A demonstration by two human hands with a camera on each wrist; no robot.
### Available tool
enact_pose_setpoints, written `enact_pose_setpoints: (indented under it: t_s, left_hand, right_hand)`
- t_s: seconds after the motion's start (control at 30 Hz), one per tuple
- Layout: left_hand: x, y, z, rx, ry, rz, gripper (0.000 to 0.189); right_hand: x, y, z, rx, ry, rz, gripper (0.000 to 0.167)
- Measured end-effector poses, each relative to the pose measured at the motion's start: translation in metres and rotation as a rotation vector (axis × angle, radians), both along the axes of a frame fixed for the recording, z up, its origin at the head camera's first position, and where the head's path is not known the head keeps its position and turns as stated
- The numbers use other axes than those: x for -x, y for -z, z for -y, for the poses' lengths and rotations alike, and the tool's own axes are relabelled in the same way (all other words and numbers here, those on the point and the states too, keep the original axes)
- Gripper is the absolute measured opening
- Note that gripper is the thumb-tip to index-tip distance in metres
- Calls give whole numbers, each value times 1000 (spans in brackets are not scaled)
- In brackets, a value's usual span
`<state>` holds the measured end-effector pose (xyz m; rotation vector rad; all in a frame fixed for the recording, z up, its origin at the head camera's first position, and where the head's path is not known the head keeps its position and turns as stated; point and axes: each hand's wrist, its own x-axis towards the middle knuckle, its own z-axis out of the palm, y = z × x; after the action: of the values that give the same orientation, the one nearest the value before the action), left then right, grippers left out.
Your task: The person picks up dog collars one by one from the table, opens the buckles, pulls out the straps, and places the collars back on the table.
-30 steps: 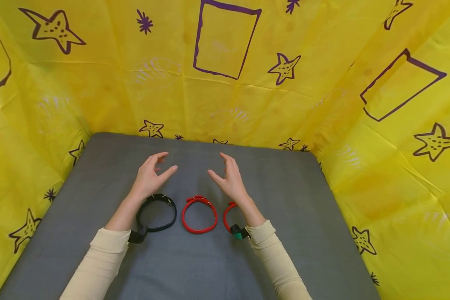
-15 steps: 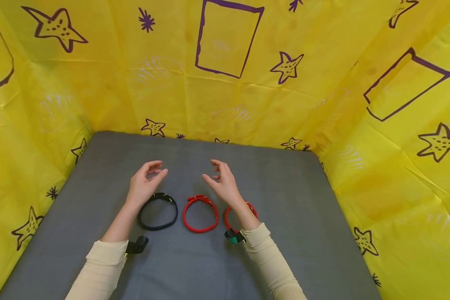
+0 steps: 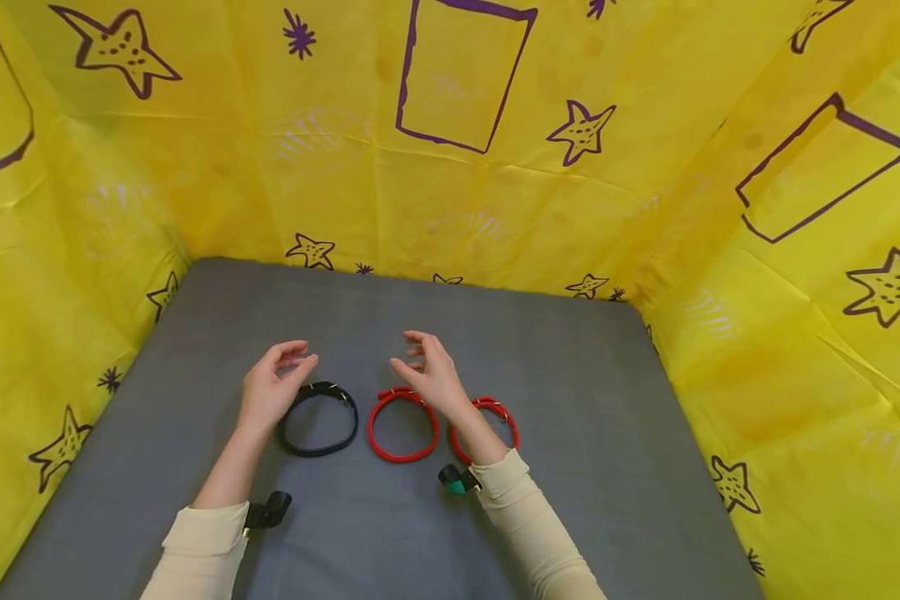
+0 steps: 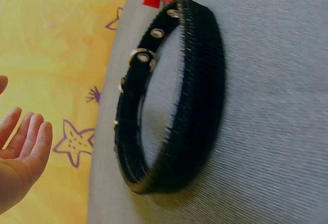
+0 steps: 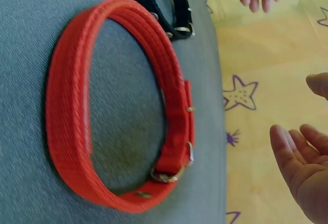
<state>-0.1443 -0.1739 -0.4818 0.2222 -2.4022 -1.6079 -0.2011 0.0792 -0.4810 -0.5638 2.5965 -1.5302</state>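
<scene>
Three buckled pet collars lie in a row, each fastened into a ring: a black collar [image 3: 317, 452] at left, a red collar [image 3: 402, 458] in the middle, another red collar [image 3: 516, 429] at right. My left hand [image 3: 267, 390], fingers loosely bent, hovers just beyond the black collar's left side and holds nothing. Behind the middle red collar, my right hand [image 3: 437, 379] is raised, also holding nothing; its forearm covers part of the right collar. Metal eyelets show on the black collar [image 4: 202, 90] in the left wrist view. The right wrist view shows a red collar [image 5: 66, 111] with its metal ring.
A grey cloth-covered table [image 3: 592, 375] carries the collars. Yellow fabric walls [image 3: 345, 192] printed with starfish enclose its back and sides. Dark wrist cameras are strapped on both arms, one on the left wrist [image 3: 268, 510].
Both hands have drawn back toward the body and shifted left, the left hand further from the middle. More of the right red collar shows now. The collars stay where they lay.
</scene>
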Motion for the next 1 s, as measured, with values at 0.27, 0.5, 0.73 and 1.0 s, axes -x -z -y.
enact_pose_setpoints:
  t_s: [0.27, 0.5, 0.73, 1.0]
  left_hand:
    - [-14, 8, 7, 39, -40, 76, 42]
    - [-25, 18, 14, 127, -76, 70, 37]
    - [-38, 27, 21, 208, -102, 68, 34]
    - [-47, 36, 23, 271, -102, 95, 33]
  right_hand:
    - [-3, 10, 11, -1, -52, 7, 43]
    - [-6, 18, 25, -16, -88, 15, 39]
    - [-10, 25, 39, -33, -124, 5, 35]
    - [-14, 31, 53, -95, -157, -18, 33]
